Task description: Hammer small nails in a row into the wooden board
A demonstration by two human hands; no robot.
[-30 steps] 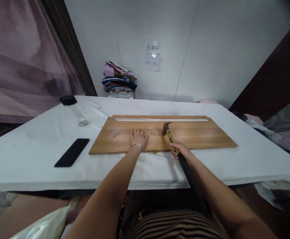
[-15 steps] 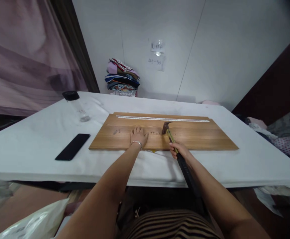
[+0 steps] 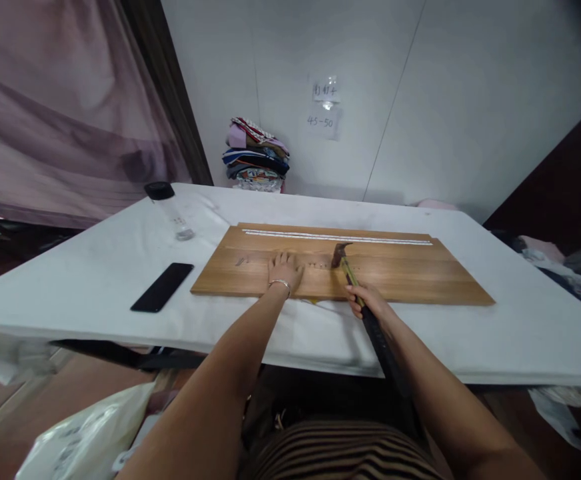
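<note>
A wooden board [image 3: 415, 280] lies flat on the white table, with two narrow white strips [image 3: 338, 237] along its far edge. My left hand [image 3: 284, 268] rests on the board, palm down and fingers spread, a bracelet at its wrist. In my right hand [image 3: 369, 300] is a claw hammer [image 3: 352, 273], gripped around its yellow and black handle. The hammer's head is low over the middle of the board; whether it touches cannot be told. A row of small nails [image 3: 317, 265] sits between hand and hammer head. Several loose nails [image 3: 242, 261] lie left of my left hand.
On the table [image 3: 210, 320], a black phone [image 3: 162, 287] lies left of the board, and a clear bottle with a black lid [image 3: 173, 210] stands behind it. Folded clothes [image 3: 256, 157] are stacked by the wall. A plastic bag [image 3: 88, 430] is on the floor at left.
The whole view has shifted, so everything appears slightly further right. My left hand stays on the board, and my right hand keeps hold of the hammer in nearly the same place.
</note>
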